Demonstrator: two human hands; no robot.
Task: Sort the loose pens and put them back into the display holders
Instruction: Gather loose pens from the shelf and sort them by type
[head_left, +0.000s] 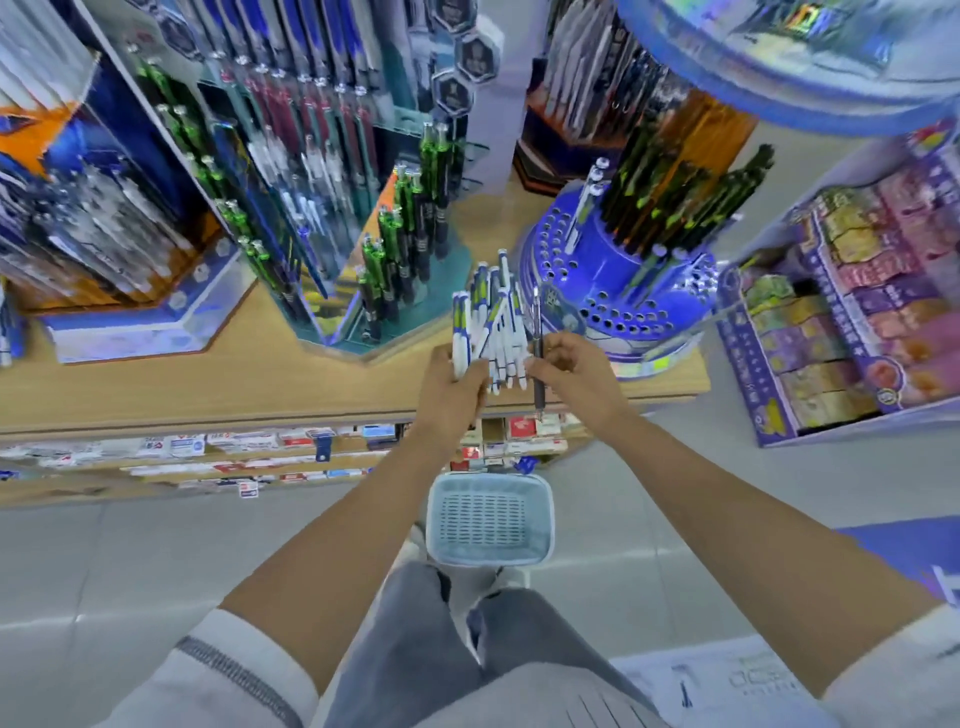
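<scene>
- Pens (491, 322), a white bunch with blue and green trim, fan upward out of the left hand (451, 387), fingers wrapped tight around their lower ends.
- Right hand (574, 371) pinches one dark pen (537, 358) between thumb and fingertips, upright, just beside the bunch at its 3 o'clock.
- Both hands hang over the wooden shelf (208, 384) edge.
- Round blue holder (618, 291), full of holes, sits at 1 o'clock from the hands, a few pens standing in it.
- Basket (491, 519) sits on the floor at 6 o'clock.
</scene>
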